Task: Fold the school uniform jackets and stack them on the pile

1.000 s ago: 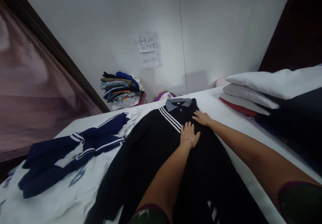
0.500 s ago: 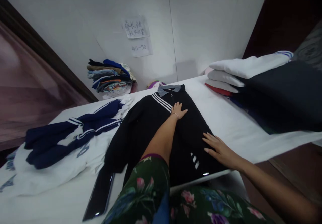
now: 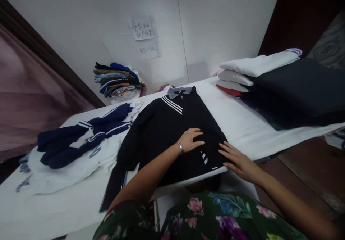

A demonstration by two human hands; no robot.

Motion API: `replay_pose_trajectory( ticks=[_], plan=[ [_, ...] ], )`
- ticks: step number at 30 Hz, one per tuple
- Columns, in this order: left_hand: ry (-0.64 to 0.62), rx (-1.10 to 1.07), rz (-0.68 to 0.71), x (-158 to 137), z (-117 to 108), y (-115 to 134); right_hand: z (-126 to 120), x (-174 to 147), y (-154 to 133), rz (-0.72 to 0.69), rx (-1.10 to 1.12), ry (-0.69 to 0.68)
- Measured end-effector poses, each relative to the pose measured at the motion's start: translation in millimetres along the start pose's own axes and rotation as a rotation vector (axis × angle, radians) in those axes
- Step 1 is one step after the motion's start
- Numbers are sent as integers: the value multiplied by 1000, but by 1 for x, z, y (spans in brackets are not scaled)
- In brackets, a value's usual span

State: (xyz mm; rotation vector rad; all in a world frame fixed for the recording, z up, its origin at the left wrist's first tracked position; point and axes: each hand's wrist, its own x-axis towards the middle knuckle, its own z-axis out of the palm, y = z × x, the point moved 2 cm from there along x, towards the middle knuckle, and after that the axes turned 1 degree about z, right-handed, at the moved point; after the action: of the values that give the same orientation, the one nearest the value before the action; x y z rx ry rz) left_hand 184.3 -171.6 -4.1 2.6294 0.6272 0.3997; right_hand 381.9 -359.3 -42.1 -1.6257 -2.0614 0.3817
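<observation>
A black zip jacket (image 3: 161,132) with a grey collar and white stripes lies spread face up on the white-covered table in front of me. Its collar points away toward the wall, and its right side is folded in so that no sleeve shows there. My left hand (image 3: 190,140), with a bracelet at the wrist, rests flat on the lower front with its fingers spread. At the jacket's right edge, near the hem, my right hand (image 3: 238,162) lies with fingers stretched out and touching the cloth. Neither hand grips anything.
Left of the jacket lie a navy garment (image 3: 64,143) and a white garment (image 3: 67,175) in a loose heap. A dark phone (image 3: 110,191) is partly covered by my arm. Folded clothes (image 3: 118,80) are piled at the back; another stack (image 3: 291,85) stands at the right.
My left hand has slid down the jacket front from near the zip toward the hem. My right hand stays by the right edge. The view has shifted slightly.
</observation>
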Motion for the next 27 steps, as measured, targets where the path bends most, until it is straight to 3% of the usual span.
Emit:
replay_pose_trajectory(
  ticks=[5,11,16,22,27],
  plan=[
    [-130,71,95,-17,8,11,-1,9,-3,-54,-30,85],
    [-72,109,80,-16,6,24,-6,18,-18,-64,-41,234],
    [-102,140,81,-30,10,27,5,15,-15,-83,-7,107],
    [0,163,45,-43,16,23,9,8,-13,-84,16,116],
    [-28,77,31,-47,18,19,8,10,-15,-62,60,110]
  ],
)
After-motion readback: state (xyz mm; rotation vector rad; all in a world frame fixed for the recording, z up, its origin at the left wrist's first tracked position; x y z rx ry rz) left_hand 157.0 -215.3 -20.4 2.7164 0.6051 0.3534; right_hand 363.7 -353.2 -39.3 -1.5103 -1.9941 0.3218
